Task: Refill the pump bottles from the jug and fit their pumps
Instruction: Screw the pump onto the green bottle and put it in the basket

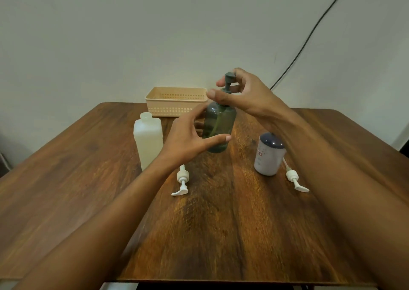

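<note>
A translucent grey-green pump bottle (219,126) stands at the middle of the wooden table (221,223), its grey pump (229,80) seated in the neck. My right hand (241,95) wraps its fingers around the pump's collar and stem. My left hand (190,134) curls around the bottle's left side, thumb across the front. A white translucent bottle (148,139) stands uncapped at the left. A white bottle with a dark top (270,154) stands at the right, partly behind my right forearm. Two white pumps lie on the table, one (182,181) near my left wrist, one (295,180) at the right.
A beige slotted basket (174,101) sits at the table's far edge against the wall. A black cable (309,35) runs down the wall at the right. No jug with a handle shows in view.
</note>
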`<action>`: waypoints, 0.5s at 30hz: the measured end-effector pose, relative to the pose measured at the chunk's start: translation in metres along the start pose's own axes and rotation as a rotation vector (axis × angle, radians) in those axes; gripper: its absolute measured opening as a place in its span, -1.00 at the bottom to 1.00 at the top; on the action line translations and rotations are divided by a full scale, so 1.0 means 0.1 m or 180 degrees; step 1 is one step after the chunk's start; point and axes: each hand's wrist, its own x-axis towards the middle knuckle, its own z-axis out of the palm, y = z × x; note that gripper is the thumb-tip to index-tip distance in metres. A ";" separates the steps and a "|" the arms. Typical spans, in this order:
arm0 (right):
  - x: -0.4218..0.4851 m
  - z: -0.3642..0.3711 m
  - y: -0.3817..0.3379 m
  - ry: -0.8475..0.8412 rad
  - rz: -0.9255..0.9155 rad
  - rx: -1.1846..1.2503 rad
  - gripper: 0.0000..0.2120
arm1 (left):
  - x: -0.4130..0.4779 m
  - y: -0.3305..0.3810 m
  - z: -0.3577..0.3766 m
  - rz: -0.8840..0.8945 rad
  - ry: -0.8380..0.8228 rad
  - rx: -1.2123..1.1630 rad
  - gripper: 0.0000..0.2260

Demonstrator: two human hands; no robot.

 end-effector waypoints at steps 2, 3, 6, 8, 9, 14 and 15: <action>0.00 -0.10 0.01 -0.0538 0.0160 0.0563 -0.44 | 0.00 0.00 -0.01 -0.0030 0.0025 -0.0025 -0.30; 0.00 -0.16 0.01 -0.0792 0.0174 0.0747 -0.47 | 0.00 0.00 -0.02 -0.0037 0.0035 -0.0021 -0.30; 0.02 -0.23 0.02 -0.0892 0.0045 0.0700 -0.63 | 0.01 0.00 -0.02 -0.0016 0.0051 0.0006 -0.31; 0.02 -0.21 0.00 -0.0557 -0.0013 0.0500 -0.68 | 0.02 0.00 -0.01 -0.0018 0.0068 0.0037 -0.29; 0.02 -0.18 -0.01 -0.0395 -0.0029 0.0414 -0.68 | 0.02 0.00 -0.01 -0.0015 0.0075 0.0047 -0.28; -0.02 0.03 -0.02 0.0198 -0.0097 0.0148 -0.69 | 0.02 0.06 0.03 0.0051 0.0025 0.0039 -0.23; -0.02 0.02 -0.02 0.0116 -0.0071 0.0194 -0.72 | 0.02 0.06 0.03 0.0014 0.0036 0.0003 -0.25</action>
